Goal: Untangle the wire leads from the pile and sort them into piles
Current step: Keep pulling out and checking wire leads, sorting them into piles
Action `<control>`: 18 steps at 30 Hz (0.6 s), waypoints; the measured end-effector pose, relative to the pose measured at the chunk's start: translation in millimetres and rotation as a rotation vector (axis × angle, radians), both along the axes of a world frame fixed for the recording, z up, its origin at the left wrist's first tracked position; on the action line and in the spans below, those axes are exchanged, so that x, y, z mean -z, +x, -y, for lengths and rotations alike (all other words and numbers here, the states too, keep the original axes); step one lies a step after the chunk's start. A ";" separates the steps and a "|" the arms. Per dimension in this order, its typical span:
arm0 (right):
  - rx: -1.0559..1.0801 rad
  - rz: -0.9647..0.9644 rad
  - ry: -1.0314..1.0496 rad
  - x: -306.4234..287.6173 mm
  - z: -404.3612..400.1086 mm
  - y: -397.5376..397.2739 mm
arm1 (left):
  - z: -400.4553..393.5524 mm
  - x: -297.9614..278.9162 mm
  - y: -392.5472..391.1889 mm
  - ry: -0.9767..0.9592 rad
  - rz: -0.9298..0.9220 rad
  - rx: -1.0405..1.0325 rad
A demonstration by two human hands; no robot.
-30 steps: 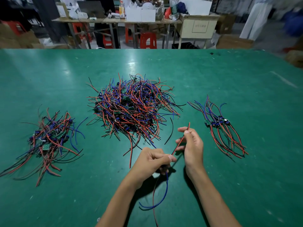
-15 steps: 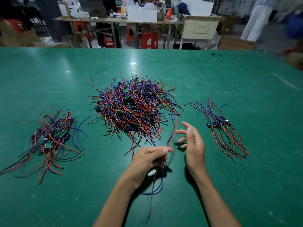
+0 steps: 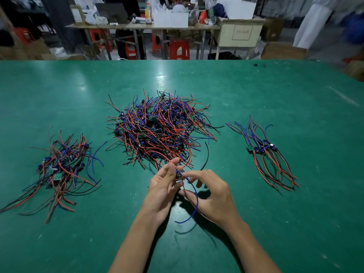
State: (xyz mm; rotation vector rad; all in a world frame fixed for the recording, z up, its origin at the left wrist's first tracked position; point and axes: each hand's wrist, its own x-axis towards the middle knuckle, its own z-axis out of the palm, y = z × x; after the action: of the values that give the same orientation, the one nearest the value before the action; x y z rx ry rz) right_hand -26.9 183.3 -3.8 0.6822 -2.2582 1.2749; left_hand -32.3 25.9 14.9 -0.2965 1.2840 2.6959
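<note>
A big tangled pile (image 3: 159,127) of red, blue and black wire leads with small green boards lies mid-table. A looser sorted pile (image 3: 61,170) sits at the left, and a neat fanned pile (image 3: 266,152) at the right. Just in front of the big pile, my left hand (image 3: 163,186) and my right hand (image 3: 212,196) meet around one wire lead (image 3: 194,205). Both pinch it near its small dark component, and its blue wire loops down between my wrists. Fingers hide the exact grip points.
The work surface is a green mat (image 3: 295,223). Beyond its far edge stand work tables with boxes (image 3: 169,19), red stools (image 3: 180,50) and a beige cabinet (image 3: 239,32).
My hands have come together and forward to the big pile's near edge. The right hand, open half a second ago, now pinches the lead; the red wire it held up earlier has dropped.
</note>
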 end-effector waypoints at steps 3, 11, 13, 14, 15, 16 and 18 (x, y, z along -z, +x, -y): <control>0.011 0.053 -0.074 -2.5 -0.5 -0.2 | -1.1 1.7 -0.5 0.027 -0.002 -0.033; -0.073 0.622 -0.730 -16.5 7.1 2.0 | -5.5 1.7 2.2 -0.177 -0.140 -0.115; -0.050 0.681 -0.845 -20.4 7.2 1.0 | -6.2 0.2 3.5 -0.228 -0.173 -0.153; -0.022 0.712 -0.913 -21.1 7.1 -0.3 | -6.4 -0.2 3.8 -0.248 -0.179 -0.177; 0.006 0.740 -0.972 -20.9 6.5 -1.9 | -6.2 -0.3 3.8 -0.259 -0.181 -0.201; 0.028 0.763 -1.018 -20.3 5.3 -3.7 | -5.5 0.3 3.6 -0.264 -0.186 -0.216; 0.047 0.797 -1.082 -19.1 1.9 -7.3 | -3.0 2.0 2.3 -0.309 -0.222 -0.214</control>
State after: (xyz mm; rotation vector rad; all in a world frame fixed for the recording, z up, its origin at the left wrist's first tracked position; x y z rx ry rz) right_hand -34.2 181.4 15.3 -0.3408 -1.5586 2.6838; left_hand -30.0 28.8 12.9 -0.1784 1.8369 2.7588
